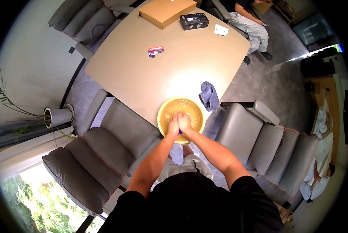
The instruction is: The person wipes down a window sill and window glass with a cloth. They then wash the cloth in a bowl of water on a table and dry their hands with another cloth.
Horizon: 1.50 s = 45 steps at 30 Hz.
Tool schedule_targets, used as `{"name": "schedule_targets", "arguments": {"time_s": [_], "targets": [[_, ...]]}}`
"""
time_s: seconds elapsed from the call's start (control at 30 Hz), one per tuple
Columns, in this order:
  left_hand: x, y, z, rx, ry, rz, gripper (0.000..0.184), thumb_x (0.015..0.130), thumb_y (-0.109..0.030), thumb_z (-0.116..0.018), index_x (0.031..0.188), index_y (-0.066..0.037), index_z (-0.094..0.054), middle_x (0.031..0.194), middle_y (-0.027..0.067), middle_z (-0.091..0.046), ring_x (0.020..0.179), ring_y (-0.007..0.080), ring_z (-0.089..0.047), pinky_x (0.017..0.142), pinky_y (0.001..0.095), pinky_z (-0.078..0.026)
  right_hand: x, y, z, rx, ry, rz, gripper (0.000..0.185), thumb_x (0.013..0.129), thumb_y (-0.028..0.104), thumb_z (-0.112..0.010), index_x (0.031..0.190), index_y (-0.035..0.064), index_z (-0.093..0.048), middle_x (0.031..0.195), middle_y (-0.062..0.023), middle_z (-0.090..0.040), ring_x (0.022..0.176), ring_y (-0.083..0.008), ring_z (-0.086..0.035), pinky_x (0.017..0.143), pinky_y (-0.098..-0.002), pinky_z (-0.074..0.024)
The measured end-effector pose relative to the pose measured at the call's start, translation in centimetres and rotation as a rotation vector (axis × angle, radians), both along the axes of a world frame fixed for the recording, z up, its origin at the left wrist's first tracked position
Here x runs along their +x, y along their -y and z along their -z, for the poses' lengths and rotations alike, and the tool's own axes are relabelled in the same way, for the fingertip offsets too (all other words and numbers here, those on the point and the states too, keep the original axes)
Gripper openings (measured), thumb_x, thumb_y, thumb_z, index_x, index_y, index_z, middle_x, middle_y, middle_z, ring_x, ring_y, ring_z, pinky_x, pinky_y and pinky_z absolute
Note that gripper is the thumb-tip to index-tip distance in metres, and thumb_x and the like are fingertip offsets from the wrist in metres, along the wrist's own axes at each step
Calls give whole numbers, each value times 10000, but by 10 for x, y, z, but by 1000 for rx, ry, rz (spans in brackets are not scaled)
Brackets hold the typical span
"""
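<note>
A round yellow basin (162,109) with water in it stands at the near edge of the table. Both of my hands are inside it, close together. My left hand (174,125) and my right hand (184,121) have their fingers bent inward and pressed together over something small and dark blue (180,132), mostly hidden beneath the palms. Ripples show on the water around the fingers. A crumpled grey-blue cloth (209,96) lies on the table just right of the basin.
On the table (127,66) are a brown cardboard box (166,11), a black box (194,21), a white card (221,30) and a red-and-white packet (155,51). Grey chairs (119,128) flank me. A person (251,29) sits beyond the far right corner.
</note>
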State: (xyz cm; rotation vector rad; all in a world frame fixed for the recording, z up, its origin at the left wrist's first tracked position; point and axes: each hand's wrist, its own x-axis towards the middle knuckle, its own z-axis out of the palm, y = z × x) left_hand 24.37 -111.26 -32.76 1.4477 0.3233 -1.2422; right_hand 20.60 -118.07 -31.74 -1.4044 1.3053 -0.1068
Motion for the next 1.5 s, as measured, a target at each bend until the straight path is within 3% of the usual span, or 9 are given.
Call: {"name": "schedule_targets", "arguments": {"time_s": [0.4,0.6,0.8,0.9,1.03,1.13,1.2,1.27,1.5], "targets": [[3,-2,-16,-80,-88,-40,456,1039,-493,-492,1343,-163,-577,1283,39,-641,1176,169,-590,907,373,-501,-29,9,-44,-281,-17,-214,422,961,360,-620,1203,15,-619,1073,-270,-671,1029,-466,-640,919,-517,-494],[24,-6,-9,92,-11,41,457,1002,-440,-552,1388,-197,-539,1304,44,-591,1152,173,-574,866,442,-495,-54,-5,-37,-773,144,-486,463,837,62,-679,1284,28,-566,1281,-224,-576,1188,-431,-569,1028,-482,-476],[14,-3,20,-39,-101,118,532,977,-467,-640,1424,-208,-514,1337,71,-601,1212,235,-587,884,575,-531,-45,-6,2,-581,161,-292,507,839,6,-640,1339,45,-564,1251,-214,-598,984,-399,-662,898,-434,-553],[16,7,-3,-22,-277,99,558,948,-621,-631,1365,-263,-533,1289,89,-630,1160,261,-623,880,591,-546,-46,17,4,160,231,-246,580,851,-39,-609,1419,40,-522,1251,-161,-649,950,-211,-667,862,-319,-549],[21,13,21,-223,-498,-50,518,949,-541,-680,1260,-136,-594,1154,93,-681,1032,209,-677,820,415,-590,-62,11,19,369,602,-93,532,898,-116,-532,1414,6,-494,1231,-114,-656,1004,-175,-640,925,-301,-521],[18,13,9,-242,-213,-160,408,927,-367,-744,1191,-78,-631,1060,90,-695,956,184,-688,795,330,-576,-68,-5,21,121,485,98,416,949,59,-596,1357,53,-513,1182,-69,-643,971,-151,-622,822,-272,-520],[15,10,2,-104,-73,-210,329,871,-212,-749,1154,-76,-649,1019,84,-689,899,184,-679,795,321,-558,-54,-16,-17,432,288,439,360,977,280,-651,1283,142,-520,1164,-54,-597,1006,-166,-572,825,-324,-517],[6,5,14,-70,109,-191,340,823,-150,-709,1138,-43,-638,1067,94,-650,933,189,-627,801,325,-535,-40,-20,-38,627,259,574,588,951,594,-636,1317,185,-423,1323,-77,-554,1215,-261,-542,892,-569,-519],[-15,-16,-14,-109,418,7,355,843,-31,-605,1196,-39,-638,1199,129,-634,1067,221,-610,921,348,-517,-39,2,21,1133,557,645,500,1007,578,-535,1066,99,-665,985,-119,-727,918,-271,-708,878,-445,-585]]}}
